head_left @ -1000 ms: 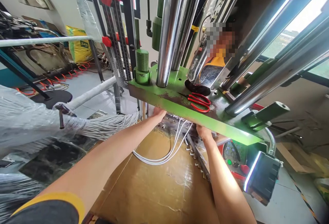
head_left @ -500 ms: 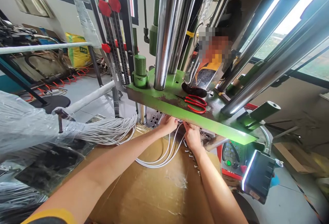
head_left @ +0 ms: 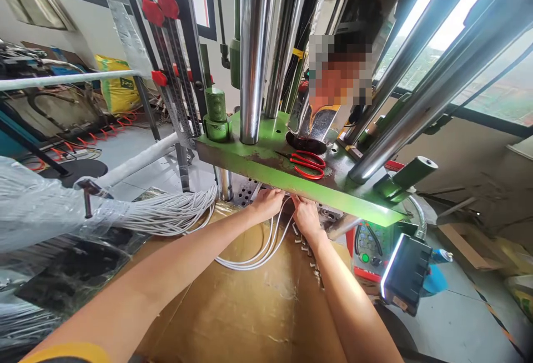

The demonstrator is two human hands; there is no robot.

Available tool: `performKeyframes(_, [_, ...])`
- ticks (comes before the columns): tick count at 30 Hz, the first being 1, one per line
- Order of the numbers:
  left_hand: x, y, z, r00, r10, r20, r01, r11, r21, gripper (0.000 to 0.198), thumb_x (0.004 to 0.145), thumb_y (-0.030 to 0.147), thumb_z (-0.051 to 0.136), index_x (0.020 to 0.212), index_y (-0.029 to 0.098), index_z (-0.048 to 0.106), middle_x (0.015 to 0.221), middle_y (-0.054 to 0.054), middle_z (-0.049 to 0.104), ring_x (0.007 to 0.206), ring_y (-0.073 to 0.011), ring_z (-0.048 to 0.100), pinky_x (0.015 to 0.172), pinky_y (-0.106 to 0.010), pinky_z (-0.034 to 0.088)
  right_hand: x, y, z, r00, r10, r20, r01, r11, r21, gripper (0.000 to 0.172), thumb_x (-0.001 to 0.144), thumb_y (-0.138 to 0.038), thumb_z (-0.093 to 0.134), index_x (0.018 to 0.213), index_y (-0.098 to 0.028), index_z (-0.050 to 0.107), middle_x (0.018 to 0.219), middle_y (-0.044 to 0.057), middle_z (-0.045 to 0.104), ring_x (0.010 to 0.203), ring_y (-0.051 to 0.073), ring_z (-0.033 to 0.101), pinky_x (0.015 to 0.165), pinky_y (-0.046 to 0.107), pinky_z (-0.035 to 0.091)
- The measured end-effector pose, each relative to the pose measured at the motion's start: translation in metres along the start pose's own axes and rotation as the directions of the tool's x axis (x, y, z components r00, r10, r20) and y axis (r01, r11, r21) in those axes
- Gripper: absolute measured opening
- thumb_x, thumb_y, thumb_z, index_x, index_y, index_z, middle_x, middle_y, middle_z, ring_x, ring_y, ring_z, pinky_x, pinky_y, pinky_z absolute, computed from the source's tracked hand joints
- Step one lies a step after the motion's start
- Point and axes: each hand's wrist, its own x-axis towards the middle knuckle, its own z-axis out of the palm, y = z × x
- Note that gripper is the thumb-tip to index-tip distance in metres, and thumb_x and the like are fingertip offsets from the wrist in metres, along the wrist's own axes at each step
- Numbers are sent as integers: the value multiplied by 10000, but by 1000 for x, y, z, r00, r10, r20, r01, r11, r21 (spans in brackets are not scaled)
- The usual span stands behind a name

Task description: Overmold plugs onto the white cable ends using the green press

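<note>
Your left hand (head_left: 268,204) and right hand (head_left: 307,216) are close together, just under the front edge of the green machine plate (head_left: 291,184). Your fingers are bent, but the tips are hidden, so I can't tell if either hand is gripping anything. The thin white cables (head_left: 241,266) come up between your hands and loop down over the brown work surface (head_left: 241,313). Red-handled pliers (head_left: 305,161) lie on top of the plate.
</note>
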Motion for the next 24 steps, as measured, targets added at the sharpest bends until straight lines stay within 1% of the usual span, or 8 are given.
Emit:
performKeyframes(4, [1, 0, -3, 1000, -1, 15, 1, 1000, 14, 258, 821, 79, 476, 972, 144, 675, 922, -128, 683, 892, -254, 635, 830, -366, 478, 8, -5, 1, 1000, 3, -16, -3, 1000, 21, 530, 841, -57, 414, 1325, -241, 526, 1189, 148, 639, 1128, 273, 552, 963, 390, 383])
performKeyframes(7, [1, 1, -4, 1000, -8, 14, 8, 1000, 11, 268, 822, 98, 490, 1011, 147, 673, 958, -131, 686, 910, -253, 633, 860, -367, 465, 9, 0, 3, 999, 21, -44, -18, 998, 59, 499, 850, -52, 441, 1293, -254, 550, 1207, 116, 638, 1146, 246, 548, 975, 378, 388])
performKeyframes(11, [-1, 5, -11, 999, -35, -28, 35, 999, -3, 275, 893, 190, 432, 921, 168, 705, 868, -132, 696, 891, -265, 628, 869, -394, 452, -5, 21, 7, 989, 110, -95, -101, 990, 101, 304, 897, -134, 510, 1188, -165, 592, 1156, 70, 653, 1039, 209, 608, 915, 387, 461])
performKeyframes(13, [-1, 10, -13, 999, -5, -44, 4, 1000, -26, 298, 915, 221, 411, 926, 191, 708, 868, -114, 700, 901, -252, 625, 881, -374, 446, -15, 31, 8, 982, 142, -127, -128, 985, 113, 261, 902, -167, 535, 1154, -142, 598, 1138, 62, 652, 1020, 209, 614, 905, 401, 473])
performKeyframes(16, [0, 20, -12, 995, 89, -46, -92, 993, -70, 287, 920, 226, 418, 1004, 227, 692, 931, -77, 706, 946, -223, 619, 930, -342, 419, -27, 36, 9, 979, 121, -165, -99, 986, 133, 367, 878, -71, 496, 1228, -157, 563, 1199, 71, 628, 1123, 202, 559, 968, 383, 432])
performKeyframes(19, [1, 28, -6, 986, 158, -45, -162, 981, -110, 285, 923, 245, 437, 1110, 253, 653, 1030, -58, 696, 1012, -216, 602, 988, -353, 382, -32, 29, 10, 977, 107, -183, -81, 986, 147, 484, 831, -3, 424, 1274, -150, 551, 1234, 101, 617, 1184, 218, 507, 1017, 345, 374])
performKeyframes(21, [1, 30, -2, 982, 182, -44, -187, 973, -136, 282, 909, 250, 474, 1136, 266, 641, 1073, -50, 684, 1048, -215, 587, 1011, -359, 364, -31, 25, 10, 976, 117, -186, -88, 983, 160, 473, 828, -12, 408, 1257, -132, 566, 1219, 122, 624, 1163, 232, 516, 1013, 340, 365])
performKeyframes(24, [1, 31, 5, 984, 176, -38, -180, 968, -177, 266, 874, 195, 512, 1068, 275, 676, 1038, -33, 687, 1037, -198, 591, 1004, -332, 375, -24, 26, 12, 975, 140, -171, -105, 975, 197, 408, 845, -22, 428, 1206, -126, 587, 1138, 111, 661, 1074, 214, 574, 957, 349, 415])
